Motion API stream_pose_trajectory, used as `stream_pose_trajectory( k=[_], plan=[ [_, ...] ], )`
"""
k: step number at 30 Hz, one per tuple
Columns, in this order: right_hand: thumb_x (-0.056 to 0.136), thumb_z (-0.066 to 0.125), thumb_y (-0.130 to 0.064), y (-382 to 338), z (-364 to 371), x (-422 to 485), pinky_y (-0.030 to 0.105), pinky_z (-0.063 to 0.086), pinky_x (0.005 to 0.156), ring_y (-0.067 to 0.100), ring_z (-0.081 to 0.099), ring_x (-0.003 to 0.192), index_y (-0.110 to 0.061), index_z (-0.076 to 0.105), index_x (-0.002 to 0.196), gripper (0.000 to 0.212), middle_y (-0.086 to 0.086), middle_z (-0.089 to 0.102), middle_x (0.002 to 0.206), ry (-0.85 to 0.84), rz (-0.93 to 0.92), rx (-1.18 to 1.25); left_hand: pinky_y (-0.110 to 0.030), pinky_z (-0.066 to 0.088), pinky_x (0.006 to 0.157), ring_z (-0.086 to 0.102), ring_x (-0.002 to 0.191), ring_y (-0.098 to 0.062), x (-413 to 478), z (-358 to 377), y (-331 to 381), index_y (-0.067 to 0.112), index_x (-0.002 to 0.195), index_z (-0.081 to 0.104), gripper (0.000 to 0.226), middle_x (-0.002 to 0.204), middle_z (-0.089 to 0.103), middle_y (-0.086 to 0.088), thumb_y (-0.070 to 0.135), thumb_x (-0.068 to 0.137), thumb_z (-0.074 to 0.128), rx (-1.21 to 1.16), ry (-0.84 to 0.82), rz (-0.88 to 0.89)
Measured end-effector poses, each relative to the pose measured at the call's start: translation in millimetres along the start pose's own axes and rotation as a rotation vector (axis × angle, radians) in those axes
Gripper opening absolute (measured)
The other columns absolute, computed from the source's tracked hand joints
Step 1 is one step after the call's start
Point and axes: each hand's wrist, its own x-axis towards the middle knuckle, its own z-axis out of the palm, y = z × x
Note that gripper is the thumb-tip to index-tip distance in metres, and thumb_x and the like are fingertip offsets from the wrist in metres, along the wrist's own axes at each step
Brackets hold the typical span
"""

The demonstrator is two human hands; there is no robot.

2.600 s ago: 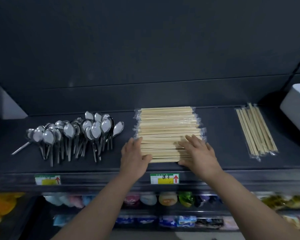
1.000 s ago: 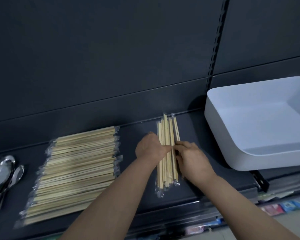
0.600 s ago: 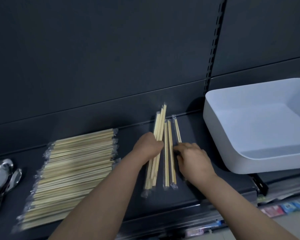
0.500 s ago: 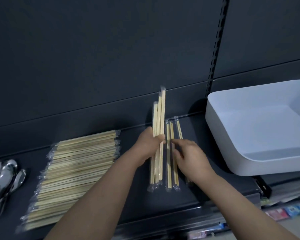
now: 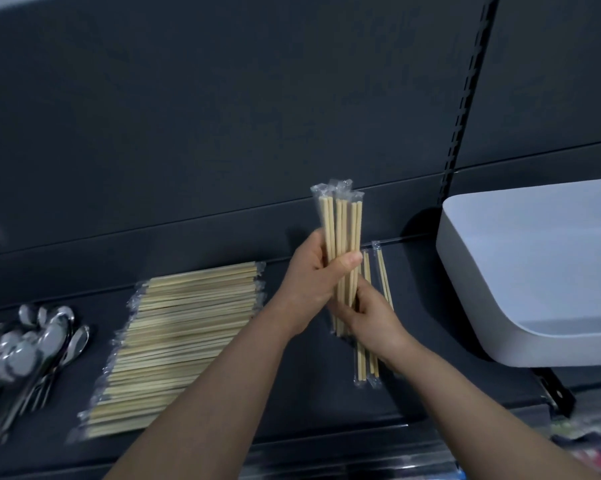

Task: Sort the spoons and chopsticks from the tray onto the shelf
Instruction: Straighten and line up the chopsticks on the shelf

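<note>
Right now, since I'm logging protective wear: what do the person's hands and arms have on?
Nothing visible: left hand and right hand are bare, ungloved; left forearm and right forearm show no sleeves, watch or bands up to the frame's edge.

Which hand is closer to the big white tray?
Right. The right hand is left of the white tray, holding the low end of the chopstick bundle. The left hand grips the bundle higher up, farther left.

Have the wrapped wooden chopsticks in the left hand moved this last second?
Yes: the wrapped chopsticks rose off the dark shelf, tips now above its back edge.
</note>
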Motion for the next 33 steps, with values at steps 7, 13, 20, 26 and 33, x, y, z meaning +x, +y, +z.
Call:
stream_pose_trajectory(
  k=[7, 13, 20, 26, 33],
  plan=[
    [0.098, 0.050, -0.013, -4, 3, -4, 0.017, 0.051, 0.077, 0.004, 0.061, 0.097, -0.019, 0.050, 0.124, 0.026, -0.004, 0.064, 0.108, -0.047, -0.037, 0.000, -0.026, 0.052, 0.082, 0.062, 0.090, -0.010, -4, 8, 3, 0.009, 0.112, 0.057, 0.021, 0.098, 0.066, -0.012, 0.008, 0.092, 0.062, 0.021, 0.014, 0.020],
    [0.097, 0.048, -0.014, -12, 14, -3, 0.040, 0.052, 0.081, 0.016, 0.060, 0.091, -0.021, 0.043, 0.115, 0.020, -0.004, 0.060, 0.096, -0.145, -0.027, -0.229, -0.031, 0.055, 0.082, 0.066, 0.082, -0.013, -16, -10, 0, 0.012, 0.097, 0.056, 0.009, 0.081, 0.065, 0.000, 0.004, 0.094, 0.057, -0.183, 0.230, -0.042],
    [0.088, 0.043, -0.002, -46, 85, -17, 0.035, 0.037, 0.077, 0.025, 0.047, 0.084, -0.024, 0.038, 0.108, 0.031, 0.002, 0.055, 0.105, -0.218, 0.004, -0.827, -0.033, 0.059, 0.073, 0.068, 0.084, -0.021, -72, -119, -37, 0.002, 0.116, 0.054, 0.041, 0.098, 0.067, -0.013, 0.009, 0.082, 0.075, -0.556, 0.744, -0.293],
    [0.084, 0.044, 0.006, -69, 174, -37, 0.034, 0.031, 0.094, 0.022, 0.048, 0.107, -0.020, 0.038, 0.133, 0.056, 0.001, 0.053, 0.123, -0.334, -0.147, -1.065, -0.038, 0.052, 0.081, 0.060, 0.089, -0.021, -153, -210, -80, 0.016, 0.122, 0.049, 0.050, 0.118, 0.058, -0.007, 0.013, 0.080, 0.077, -0.171, 0.981, -0.451],
    [0.091, 0.059, -0.031, -60, 212, -56, 0.037, 0.027, 0.100, 0.018, 0.037, 0.124, -0.032, 0.039, 0.138, 0.052, -0.005, 0.046, 0.131, -0.307, -0.157, -1.006, -0.033, 0.047, 0.090, 0.054, 0.104, -0.016, -194, -249, -101, 0.015, 0.116, 0.062, 0.034, 0.114, 0.061, -0.002, 0.032, 0.087, 0.070, 0.380, 0.691, -0.397]
  ],
)
